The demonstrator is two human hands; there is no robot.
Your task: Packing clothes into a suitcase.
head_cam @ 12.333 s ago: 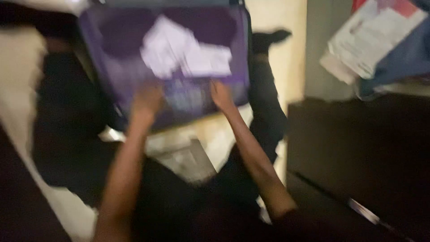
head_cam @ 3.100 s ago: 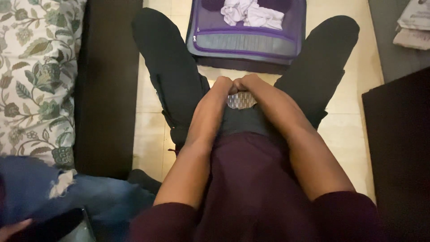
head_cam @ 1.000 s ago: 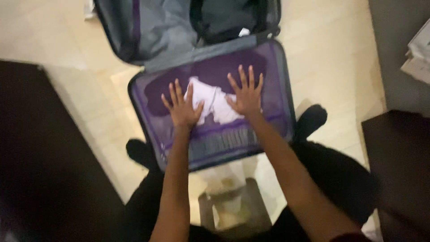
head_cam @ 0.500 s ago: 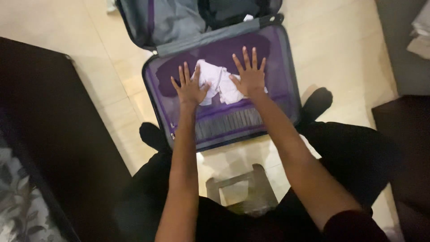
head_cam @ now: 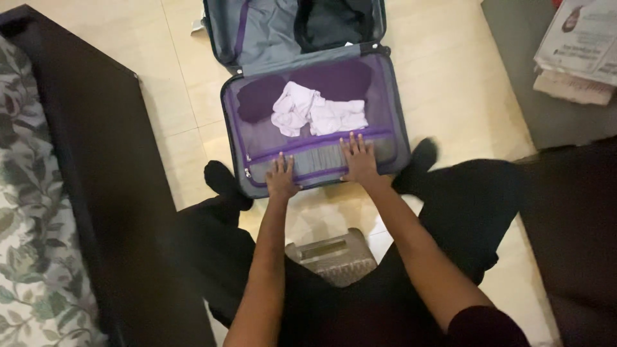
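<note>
Left hand (head_cam: 281, 178) flat, fingers spread, palm down on the near edge of the open purple suitcase (head_cam: 393, 115), lower centre of frame; right hand (head_cam: 358, 160) the same, flat and spread, a bit further up and to the right, on the grey zip panel (head_cam: 315, 158) along the case's near side. Hands are apart from each other, gripping nothing, just pressing on the case. Palms are hidden, so contact underneath can't be checked. The pale lilac cloth (head_cam: 317, 114) lies crumpled in the middle of the near half of the case, just above both hands, not touched by either, closer to the right hand's fingertips. Two dark purple patches sit beside the cloth at the far end of that half; hard to tell if they're garments or lining. The lid half (head_cam: 263, 32), grey with a dark pocket, lies open at top centre, cut off by the top edge. Case rests on the beige tiled floor (head_cam: 450, 77) between the person's black-trousered legs (head_cam: 469, 205). A small ribbed silvery thing (head_cam: 331, 256) sits below the case between the arms, unclear what it is. Dark furniture edge (head_cam: 109, 160) and floral cushion (head_cam: 29, 212) at left, cut off. Stack of papers (head_cam: 575, 48) at upper right, partly out of frame.
</note>
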